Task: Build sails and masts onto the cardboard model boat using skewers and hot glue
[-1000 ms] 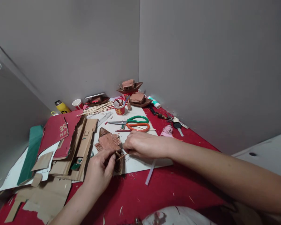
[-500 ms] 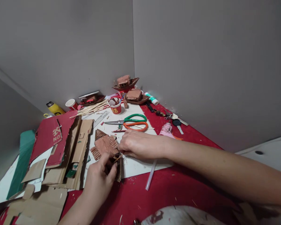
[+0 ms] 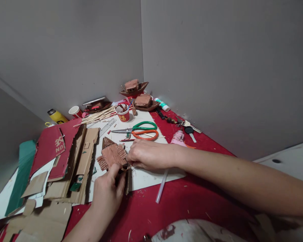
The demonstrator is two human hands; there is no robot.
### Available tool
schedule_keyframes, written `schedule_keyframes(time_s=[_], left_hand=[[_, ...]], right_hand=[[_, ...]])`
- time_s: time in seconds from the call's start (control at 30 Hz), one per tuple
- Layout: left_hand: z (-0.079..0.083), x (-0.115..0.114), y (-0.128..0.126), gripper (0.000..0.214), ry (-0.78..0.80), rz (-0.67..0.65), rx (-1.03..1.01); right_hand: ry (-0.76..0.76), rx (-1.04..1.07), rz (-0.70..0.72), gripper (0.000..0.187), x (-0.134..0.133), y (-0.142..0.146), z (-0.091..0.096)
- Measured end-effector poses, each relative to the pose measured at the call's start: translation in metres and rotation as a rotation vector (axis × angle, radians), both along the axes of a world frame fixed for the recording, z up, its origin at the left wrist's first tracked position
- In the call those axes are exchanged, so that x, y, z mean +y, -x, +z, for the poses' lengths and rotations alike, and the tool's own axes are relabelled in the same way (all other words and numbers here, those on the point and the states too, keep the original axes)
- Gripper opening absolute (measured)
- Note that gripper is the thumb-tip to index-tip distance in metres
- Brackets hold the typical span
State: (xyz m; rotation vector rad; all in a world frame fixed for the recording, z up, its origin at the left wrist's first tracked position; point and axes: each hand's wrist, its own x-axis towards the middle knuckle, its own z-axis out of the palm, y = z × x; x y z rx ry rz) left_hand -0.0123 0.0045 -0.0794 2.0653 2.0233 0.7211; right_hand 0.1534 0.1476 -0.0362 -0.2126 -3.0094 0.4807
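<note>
A small brown model boat (image 3: 113,155) with a reddish-brown roof and ribbed side pieces lies on the white sheet (image 3: 146,178). My left hand (image 3: 107,188) grips its near end, thumb and fingers curled around the hull. My right hand (image 3: 147,154) is closed at the boat's right side, fingertips pinched together close to the near end; what they hold is hidden. Beyond my right hand lie scissors (image 3: 143,130) with one green and one orange handle. A translucent stick (image 3: 162,188) pokes out below my right forearm, and a pink object (image 3: 178,137) shows above it.
Cut cardboard (image 3: 91,151) is heaped at the left. Further back are thin wooden sticks (image 3: 98,116), a red paper cup (image 3: 123,116) with brown inside, a ruler (image 3: 107,127), finished-looking boats (image 3: 143,102) and a yellow bottle (image 3: 57,116). Keys (image 3: 190,131) lie right, near grey walls.
The view has shifted slightly. My hands stay at the boat; the thin light stick seen between them before is now mostly out of sight, and my left fingers have drawn a little closer together.
</note>
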Motion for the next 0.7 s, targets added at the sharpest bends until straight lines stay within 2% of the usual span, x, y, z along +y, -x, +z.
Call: schedule_keyframes(time_s=[0.33, 0.7], left_hand=[[0.002, 0.003, 0.002, 0.009, 0.061, 0.046, -0.009], [0.001, 0.002, 0.003, 0.01, 0.05, 0.061, -0.048]], right_hand=[[0.05, 0.024, -0.004, 0.012, 0.004, 0.002, -0.006], [0.074, 0.062, 0.007, 0.01, 0.006, 0.003, -0.015]])
